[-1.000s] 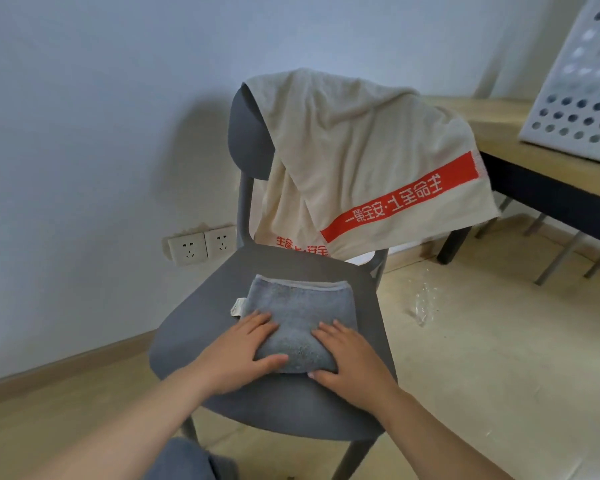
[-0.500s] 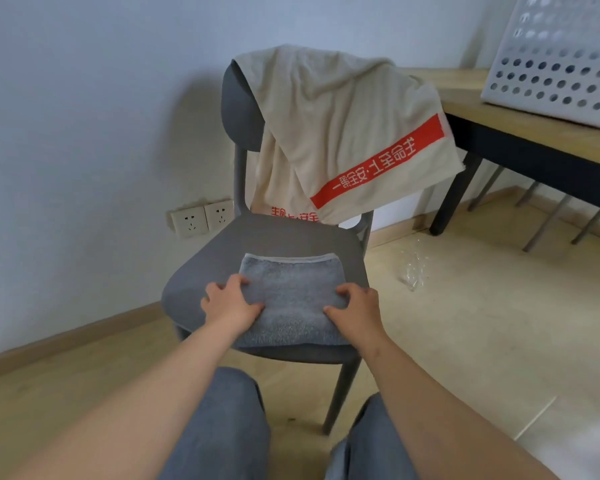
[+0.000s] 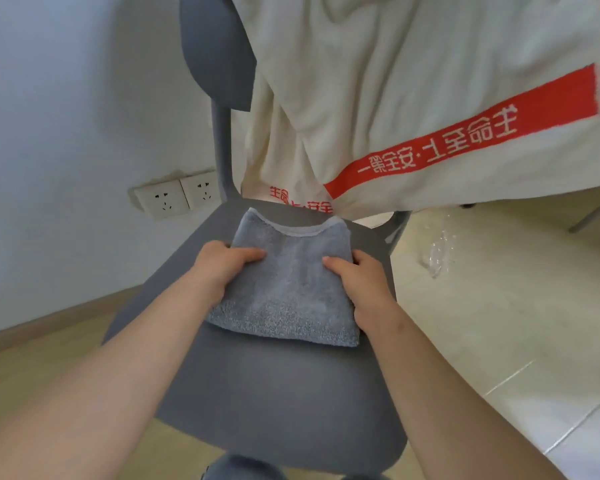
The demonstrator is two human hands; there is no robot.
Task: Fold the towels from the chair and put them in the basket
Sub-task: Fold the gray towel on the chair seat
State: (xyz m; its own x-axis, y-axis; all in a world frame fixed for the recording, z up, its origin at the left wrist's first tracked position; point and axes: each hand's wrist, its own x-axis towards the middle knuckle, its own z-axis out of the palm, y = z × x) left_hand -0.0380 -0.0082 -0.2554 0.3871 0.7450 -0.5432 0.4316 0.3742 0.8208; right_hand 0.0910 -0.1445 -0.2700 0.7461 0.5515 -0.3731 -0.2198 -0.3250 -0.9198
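Observation:
A folded grey towel [image 3: 293,282] lies on the seat of a grey chair [image 3: 274,393]. My left hand [image 3: 222,268] grips the towel's left edge, thumb on top and fingers under it. On the right edge, my right hand [image 3: 361,282] holds the towel the same way. A large cream towel [image 3: 413,81] with a red stripe and white characters hangs over the chair's backrest and reaches down to the seat. The basket is out of view.
A white wall with two power sockets [image 3: 177,199] stands behind the chair. A crumpled piece of clear plastic [image 3: 437,251] lies on the pale floor to the right. Thin metal legs [image 3: 593,213] show at the right edge.
My hands went from pressing flat on the grey towel to gripping its two side edges. The view has moved closer to the chair, and the table and white basket have left the frame.

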